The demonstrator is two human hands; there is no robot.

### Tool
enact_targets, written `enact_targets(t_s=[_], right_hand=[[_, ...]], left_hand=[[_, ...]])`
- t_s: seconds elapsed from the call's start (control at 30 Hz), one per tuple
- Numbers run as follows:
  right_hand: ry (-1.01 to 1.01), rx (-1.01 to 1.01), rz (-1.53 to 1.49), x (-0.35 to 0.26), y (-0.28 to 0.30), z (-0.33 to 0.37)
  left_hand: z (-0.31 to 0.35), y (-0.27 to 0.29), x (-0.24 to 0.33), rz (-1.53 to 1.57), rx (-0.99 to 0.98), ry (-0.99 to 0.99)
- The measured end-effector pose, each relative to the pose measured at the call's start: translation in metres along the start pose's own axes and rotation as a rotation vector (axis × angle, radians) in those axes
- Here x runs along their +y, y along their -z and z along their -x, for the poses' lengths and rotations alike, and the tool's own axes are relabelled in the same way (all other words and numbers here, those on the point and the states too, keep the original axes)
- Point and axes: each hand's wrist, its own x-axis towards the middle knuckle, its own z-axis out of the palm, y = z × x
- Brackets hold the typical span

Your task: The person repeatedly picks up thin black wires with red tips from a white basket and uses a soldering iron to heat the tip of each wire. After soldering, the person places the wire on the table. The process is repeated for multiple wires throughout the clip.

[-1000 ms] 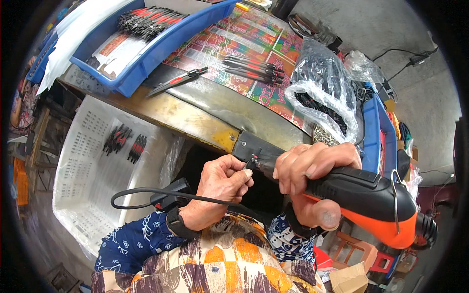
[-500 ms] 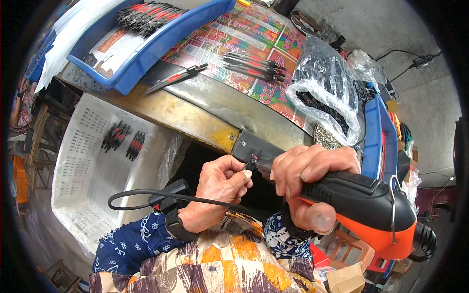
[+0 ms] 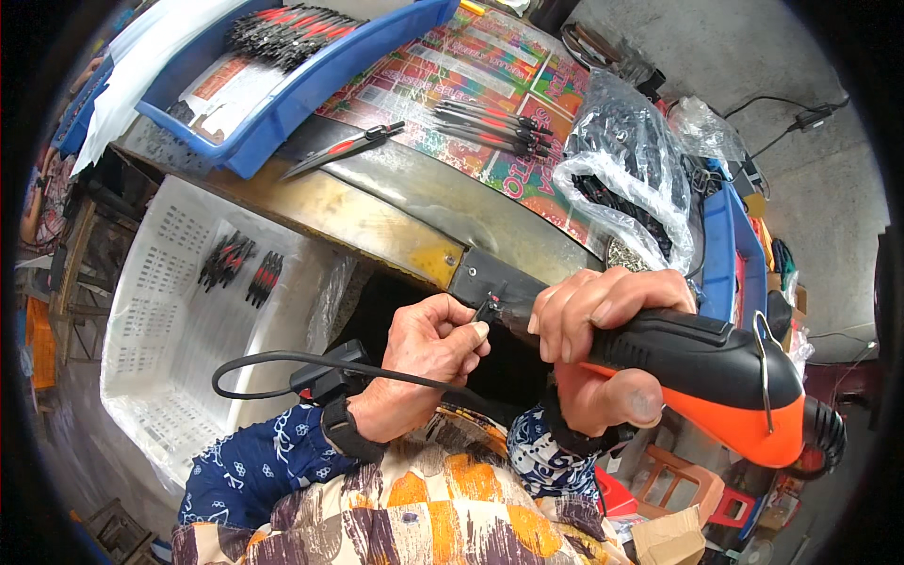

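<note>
My right hand [image 3: 603,330] is wrapped round an orange and black electric screwdriver [image 3: 702,363]. Its front end points left, toward a dark block [image 3: 478,278] fixed at the bench edge; the fingers hide part of the nose. Thumb and fingertips of my left hand [image 3: 424,344] pinch a small black piece [image 3: 486,309] with a bit of red on it, at the near side of that block. A thin black and red pointed tool [image 3: 344,151] lies on the bench beyond, beside a blue bin [image 3: 259,141] holding many similar ones. Several more black and red pieces [image 3: 485,127] lie to its right.
Below the bench edge at left stands a white crate [image 3: 155,320] with two clusters of black and red parts. A clear plastic bag [image 3: 626,141] of black parts sits at the right, by a pile of small screws [image 3: 621,256]. A black cable [image 3: 311,358] loops over my left wrist.
The rear end of the screwdriver has risen a little, and my right hand has shifted slightly with it. My left hand stays at the block, still pinching the small black piece.
</note>
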Motion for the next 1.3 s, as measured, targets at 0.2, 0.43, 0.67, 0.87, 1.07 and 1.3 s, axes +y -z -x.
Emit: enact_targets(t_s=[0.2, 0.43, 0.67, 0.87, 1.07, 1.3], right_hand=[[-0.131, 0.121, 0.065, -0.007, -0.003, 0.001], [0.041, -0.023, -0.007, -0.003, 0.002, -0.002], [0.071, -0.050, -0.009, 0.001, 0.000, -0.005], [0.067, -0.056, -0.022, 0.004, 0.000, -0.006], [-0.084, -0.048, 0.036, -0.004, -0.007, -0.008], [-0.138, -0.096, -0.001, -0.001, -0.008, -0.015]], left_hand=[[-0.001, 0.001, 0.000, -0.017, -0.008, -0.017], [-0.002, 0.002, -0.001, -0.032, -0.004, -0.019], [-0.002, 0.005, 0.000, -0.001, -0.038, -0.022], [-0.003, 0.004, 0.000, -0.021, -0.026, -0.017], [-0.002, 0.000, 0.001, -0.010, 0.021, -0.033], [-0.002, 0.000, 0.005, -0.054, 0.014, -0.053]])
